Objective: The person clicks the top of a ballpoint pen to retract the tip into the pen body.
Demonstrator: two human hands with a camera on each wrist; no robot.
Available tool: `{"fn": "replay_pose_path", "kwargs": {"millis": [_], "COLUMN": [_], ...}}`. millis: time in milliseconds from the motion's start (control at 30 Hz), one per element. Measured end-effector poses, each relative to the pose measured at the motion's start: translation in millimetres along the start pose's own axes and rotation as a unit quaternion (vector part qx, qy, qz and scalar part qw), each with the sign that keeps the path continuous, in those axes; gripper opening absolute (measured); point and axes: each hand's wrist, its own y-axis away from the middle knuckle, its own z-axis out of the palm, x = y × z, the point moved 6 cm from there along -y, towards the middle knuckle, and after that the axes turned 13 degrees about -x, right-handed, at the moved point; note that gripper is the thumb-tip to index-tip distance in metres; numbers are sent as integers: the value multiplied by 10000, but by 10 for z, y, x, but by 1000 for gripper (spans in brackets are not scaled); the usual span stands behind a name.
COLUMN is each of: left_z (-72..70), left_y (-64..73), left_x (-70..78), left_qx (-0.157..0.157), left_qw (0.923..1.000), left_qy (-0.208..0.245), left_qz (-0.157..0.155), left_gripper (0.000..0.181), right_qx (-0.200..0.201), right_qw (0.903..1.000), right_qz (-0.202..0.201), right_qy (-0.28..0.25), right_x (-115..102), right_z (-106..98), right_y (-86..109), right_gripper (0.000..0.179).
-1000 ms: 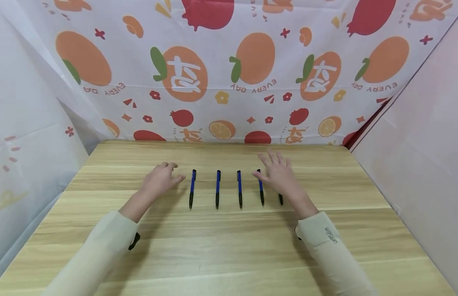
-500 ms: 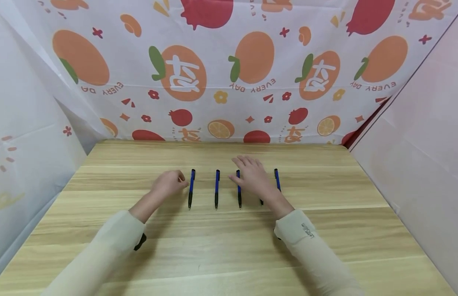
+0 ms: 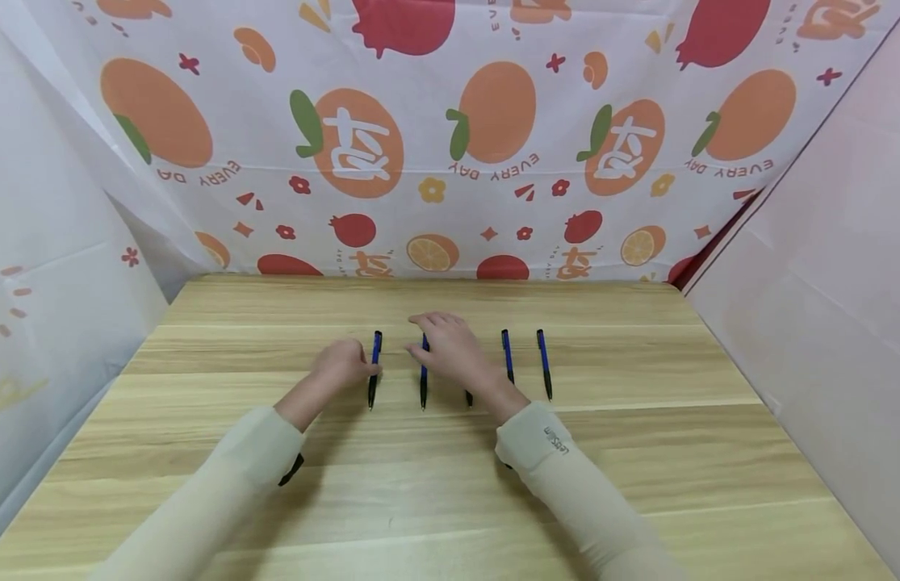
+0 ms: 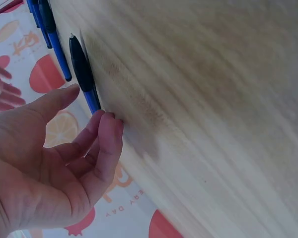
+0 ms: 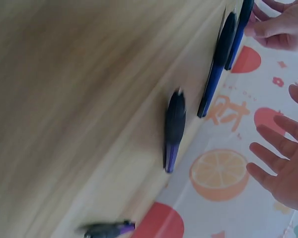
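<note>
Several blue pens with black grips lie in a row on the wooden table, roughly parallel, tips toward the person. My left hand (image 3: 341,363) is at the leftmost pen (image 3: 374,391); in the head view its thumb overlaps the barrel. The left wrist view shows the bent fingers and thumb standing apart, with that pen (image 4: 83,67) between them. My right hand (image 3: 453,351) is spread over the second pen (image 3: 424,389) and partly hides the third pen (image 3: 469,399). Its fingers (image 5: 278,144) hold nothing.
A fourth pen (image 3: 508,355) and a fifth pen (image 3: 545,363) lie right of my right forearm. A fruit-print cloth (image 3: 435,202) hangs behind the table (image 3: 391,500), with pale cloth (image 3: 820,307) at the sides.
My right hand has swept left from above the two right-hand pens to the second and third. My left hand has moved right to the leftmost pen, its fingers bending. The pens keep their places.
</note>
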Motion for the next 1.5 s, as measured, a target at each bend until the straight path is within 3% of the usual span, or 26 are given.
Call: {"fn": "replay_pose_path", "kwargs": {"millis": [200,367,633,800,1167,1400,1500], "left_z": [25,40,42,29,43,61,62], "left_y": [-14,-41,-99,-95,-116,-130,-125], "left_x": [-6,0,-20,-15,-44,-59,-55], "left_qx": [7,19,124,141,-32,-28,-33], "left_qw": [10000,9999,9997,9998,9974,9948,9946], "left_qy": [-46,-57,-125,-61,708,1015,1039], "left_qz": [-74,-88,-175,-150,-140,-41,-20], "left_gripper": [45,39,29,29,27,24,24], "right_qx": [-52,-60,-97,-10,208,224,177], "right_qw": [9949,9792,9570,9433,9256,8941,8889], "right_qz": [48,93,139,159,295,412,507], "right_qy": [-1011,-2025,-2896,-3317,-3767,-4455,-4549], "right_x": [-75,-101,-88,-73,-5,29,46], "right_z": [69,120,203,231,263,302,331], "right_y": [-150,-242,-325,-336,-363,-382,-399], "right_gripper": [46,41,37,35,30,27,26]}}
